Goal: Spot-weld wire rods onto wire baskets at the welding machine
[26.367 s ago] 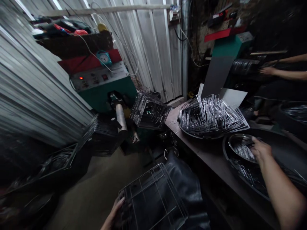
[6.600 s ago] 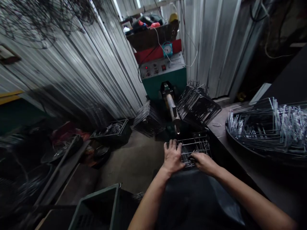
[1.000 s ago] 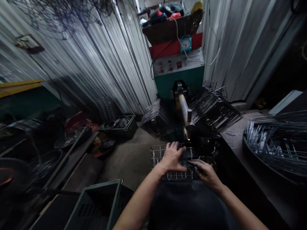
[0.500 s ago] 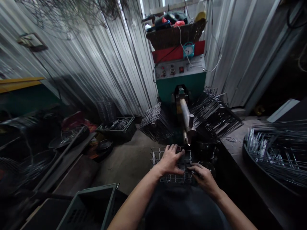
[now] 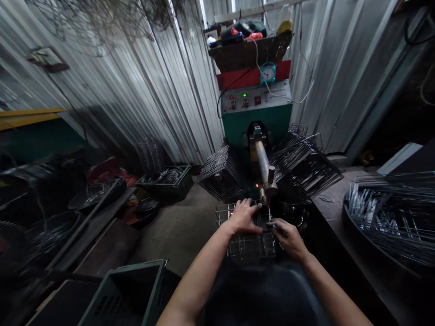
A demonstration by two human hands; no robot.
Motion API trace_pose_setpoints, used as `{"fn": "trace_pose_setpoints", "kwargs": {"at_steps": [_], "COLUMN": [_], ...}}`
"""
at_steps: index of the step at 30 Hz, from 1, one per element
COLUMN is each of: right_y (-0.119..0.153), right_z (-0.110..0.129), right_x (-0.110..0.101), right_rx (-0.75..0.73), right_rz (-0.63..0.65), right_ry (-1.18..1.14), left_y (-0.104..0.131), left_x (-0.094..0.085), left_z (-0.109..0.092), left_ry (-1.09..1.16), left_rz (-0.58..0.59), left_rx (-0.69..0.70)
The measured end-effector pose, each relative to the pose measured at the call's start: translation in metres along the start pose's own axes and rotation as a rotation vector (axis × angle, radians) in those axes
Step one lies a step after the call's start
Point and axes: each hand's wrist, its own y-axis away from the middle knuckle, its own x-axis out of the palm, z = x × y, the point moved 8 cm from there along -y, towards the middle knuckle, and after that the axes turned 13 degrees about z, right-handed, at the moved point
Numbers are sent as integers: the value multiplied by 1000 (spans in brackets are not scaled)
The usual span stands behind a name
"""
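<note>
A small wire basket [image 5: 238, 246] of thin metal rods is at the electrode end of a green spot-welding machine [image 5: 234, 121]. My left hand [image 5: 244, 217] lies across the basket's upper part, its fingers bent over the wires and its thumb pointing right. At the right side, my right hand [image 5: 287, 235] pinches the basket's edge with bent fingers. Just beyond my left fingertips is the electrode arm [image 5: 263, 158], and a small orange spark glows beside its tip. Part of the basket is hidden under my left hand.
Bent wire frames [image 5: 220, 174] hang left of the arm, with a larger stack of wire frames [image 5: 302, 163] on its right. A round tub [image 5: 353, 226] of wire pieces stands far right. Lower left is a green plastic crate [image 5: 152, 290]; a smaller bin [image 5: 181, 185] sits behind.
My hands and the basket have shifted slightly up toward the electrode tip. A green light has come on at the machine's panel, and orange sparks now show near the tip.
</note>
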Motion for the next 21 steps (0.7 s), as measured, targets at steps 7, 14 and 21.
{"fn": "trace_pose_setpoints", "kwargs": {"at_steps": [7, 14, 21], "right_y": [-7, -25, 29], "right_z": [-5, -10, -40], "right_x": [-1, -11, 0], "right_rx": [-9, 1, 328], "right_rz": [-71, -131, -276], "right_ry": [-9, -84, -269], "left_y": [-10, -27, -23], "left_x": [-6, -10, -4], "left_z": [8, 20, 20], "left_ry": [14, 67, 65], "left_rz": [-20, -19, -73], "left_rx": [-1, -62, -45]}}
